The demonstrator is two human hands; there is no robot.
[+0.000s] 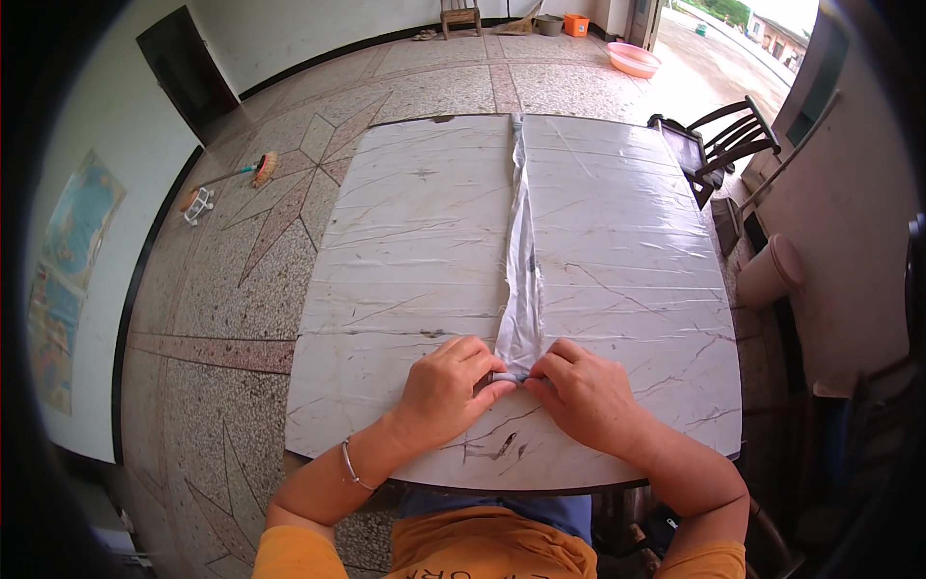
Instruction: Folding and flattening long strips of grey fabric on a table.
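Observation:
A long, narrow strip of white cloth [522, 261] runs down the middle of the table, from its far edge to my hands. Its edges look frayed and creased, and the near end is gathered or rolled up. My left hand [451, 386] pinches the left side of that near end between thumb and fingers. On the other side, my right hand [585, 394] grips it the same way, close beside the left. The fingers hide part of the rolled end. Both wrists rest low over the near part of the tabletop.
The table [405, 232] has a white marble-patterned cover with wrinkles and dark marks. A dark wooden chair [723, 145] stands at its far right, near a pale bin [772, 271]. A broom [262, 170] lies on the floor at left. A pink basin [634, 62] sits by the doorway.

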